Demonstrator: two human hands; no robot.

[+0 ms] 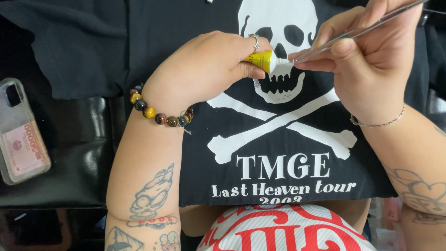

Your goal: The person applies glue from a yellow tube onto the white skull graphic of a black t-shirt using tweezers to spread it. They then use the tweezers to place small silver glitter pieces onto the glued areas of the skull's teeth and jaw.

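Tube [261,60], small and yellow, sits pinched in the left hand [209,69], fingers clamped around its body so the white nozzle points at the tweezers [357,31]. The right hand [371,65], just beside the tube, holds those tweezers with fingers pressed together, tips meeting the nozzle. Beneath the tube lies a black shirt [153,42] with a white skull print. Well left of the tube, a clear phone case [21,130] rests on a dark table [79,172].
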